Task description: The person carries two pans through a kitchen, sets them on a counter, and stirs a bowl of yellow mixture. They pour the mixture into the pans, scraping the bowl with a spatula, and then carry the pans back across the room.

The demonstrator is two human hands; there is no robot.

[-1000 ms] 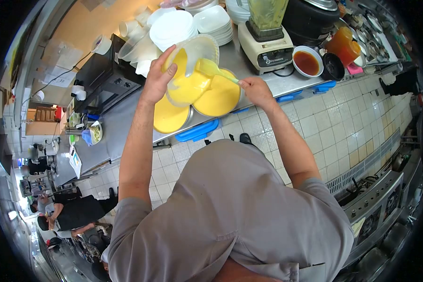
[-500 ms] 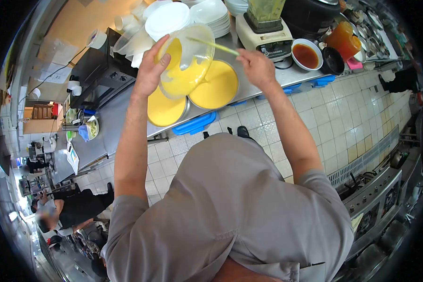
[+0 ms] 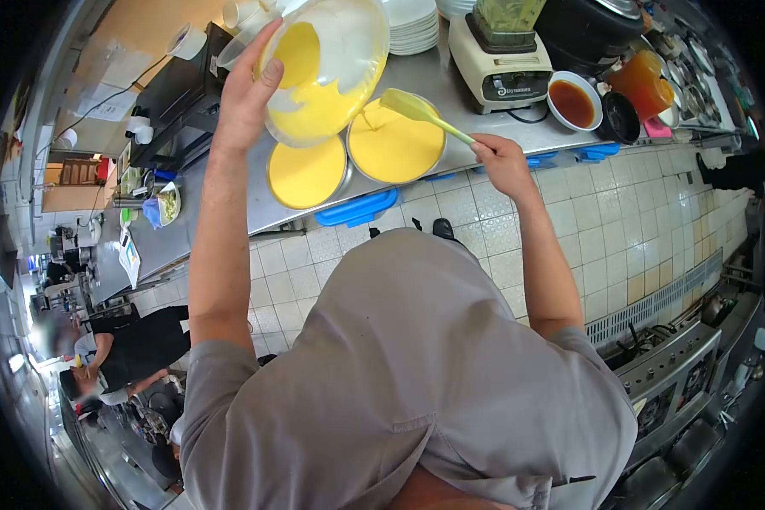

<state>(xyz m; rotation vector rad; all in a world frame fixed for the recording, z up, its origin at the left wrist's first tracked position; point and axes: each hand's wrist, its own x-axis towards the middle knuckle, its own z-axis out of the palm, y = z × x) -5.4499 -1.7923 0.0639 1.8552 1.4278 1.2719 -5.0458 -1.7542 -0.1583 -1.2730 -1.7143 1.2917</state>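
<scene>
My left hand (image 3: pixel 248 93) grips the rim of a large translucent mixing bowl (image 3: pixel 348 38), tilted on its side over the counter. Yellow batter (image 3: pixel 300 55) coats its inside, and a thin stream falls from the lower edge. Closed around the handle of a pale green spatula (image 3: pixel 416 109) is my right hand (image 3: pixel 503 161). The spatula's blade is above the right-hand round pan (image 3: pixel 444 153), with a thread of batter below it. Beside that pan, touching or nearly so, stands another round pan (image 3: pixel 347 180). Both pans contain smooth yellow batter.
A blender (image 3: pixel 501 72) stands behind the pans, near stacked white plates (image 3: pixel 412 30). To its right are a bowl of reddish-brown liquid (image 3: pixel 572 104) and a black bowl (image 3: pixel 619 117). Blue lids (image 3: pixel 357 208) show below the counter edge. Another person (image 3: pixel 140 348) stands at far left.
My right hand has drawn the spatula out of the bowl, rightward and toward me, over the right-hand pan. The bowl has shifted up and left in view.
</scene>
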